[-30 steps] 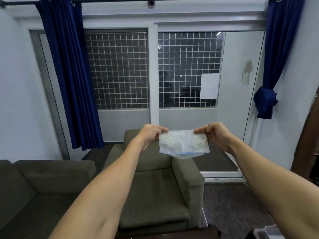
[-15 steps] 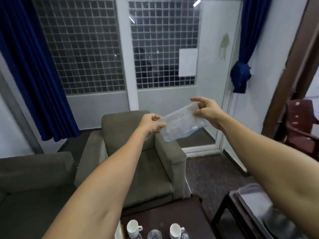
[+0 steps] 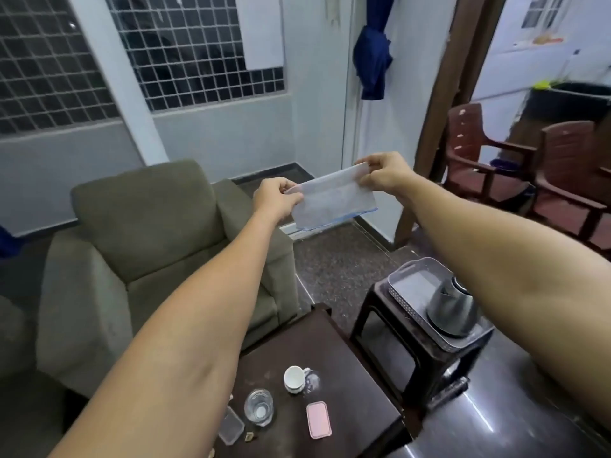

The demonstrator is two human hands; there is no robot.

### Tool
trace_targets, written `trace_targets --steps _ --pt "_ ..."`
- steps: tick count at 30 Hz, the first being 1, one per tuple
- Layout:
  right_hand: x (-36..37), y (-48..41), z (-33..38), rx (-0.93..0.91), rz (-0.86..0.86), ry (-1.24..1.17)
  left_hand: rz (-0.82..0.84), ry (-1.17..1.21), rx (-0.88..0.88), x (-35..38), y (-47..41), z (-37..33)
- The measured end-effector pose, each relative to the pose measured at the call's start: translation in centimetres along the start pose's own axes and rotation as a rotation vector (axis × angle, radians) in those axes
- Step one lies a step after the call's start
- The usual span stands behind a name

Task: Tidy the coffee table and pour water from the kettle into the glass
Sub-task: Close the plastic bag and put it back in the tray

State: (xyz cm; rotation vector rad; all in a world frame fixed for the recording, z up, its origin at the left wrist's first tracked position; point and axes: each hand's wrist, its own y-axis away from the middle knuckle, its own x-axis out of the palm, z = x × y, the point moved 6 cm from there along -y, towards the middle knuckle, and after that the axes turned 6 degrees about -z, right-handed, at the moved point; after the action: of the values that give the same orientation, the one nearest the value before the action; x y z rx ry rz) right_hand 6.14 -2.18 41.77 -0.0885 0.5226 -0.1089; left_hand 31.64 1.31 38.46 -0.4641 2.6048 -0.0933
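Both my hands hold a clear plastic zip bag (image 3: 334, 202) stretched out in the air in front of me. My left hand (image 3: 276, 196) pinches its left top corner and my right hand (image 3: 386, 171) pinches its right top corner. Far below, the dark coffee table (image 3: 357, 375) carries an empty glass (image 3: 259, 407), a white cup (image 3: 294, 378), a pink case (image 3: 318, 419) and a small clear container (image 3: 231, 429). A grey kettle (image 3: 453, 310) stands in a grey tray (image 3: 410, 282) on a dark stool to the right.
An olive armchair (image 3: 148, 246) stands behind the coffee table on the left. The dark stool (image 3: 410, 345) sits close to the table's right edge. Two brown plastic chairs (image 3: 486, 157) are beyond a doorway at the right. Dark polished floor lies between the furniture.
My view has tipped down and to the right, bringing the coffee table, the stool and the kettle into sight. Both hands still hold the bag, now tilted up toward the right.
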Motion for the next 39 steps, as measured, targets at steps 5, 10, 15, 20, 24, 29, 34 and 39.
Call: trace_targets --steps 5,10,15,20,24,29,34,39 --pt "-3.0 -2.7 -6.3 0.075 -0.077 0.075 0.063 -0.092 0.045 6.8 0.1 0.1" --pt "-6.0 -5.4 -14.2 0.152 -0.139 0.178 0.126 -0.137 0.069 14.9 0.4 0.5" --pt "-9.2 -8.8 -22.2 0.199 -0.162 0.319 0.19 -0.207 0.043 23.8 0.6 1.4" --pt "-10.6 -13.8 -29.4 0.194 -0.034 0.446 0.194 -0.273 -0.042 32.8 0.1 3.4" --pt "-10.8 -17.6 -35.9 0.212 0.053 0.527 0.215 -0.307 -0.124 39.8 -0.6 6.0" --pt "-9.4 -21.1 -43.9 0.239 0.112 0.592 0.241 -0.396 -0.206 47.4 -2.0 10.3" --pt "-6.6 -23.7 -50.0 0.231 0.205 0.622 0.229 -0.473 -0.258 52.3 -3.1 15.0" --pt "-4.4 -25.2 -55.4 0.255 0.25 0.629 0.248 -0.519 -0.272 56.0 -3.7 19.0"
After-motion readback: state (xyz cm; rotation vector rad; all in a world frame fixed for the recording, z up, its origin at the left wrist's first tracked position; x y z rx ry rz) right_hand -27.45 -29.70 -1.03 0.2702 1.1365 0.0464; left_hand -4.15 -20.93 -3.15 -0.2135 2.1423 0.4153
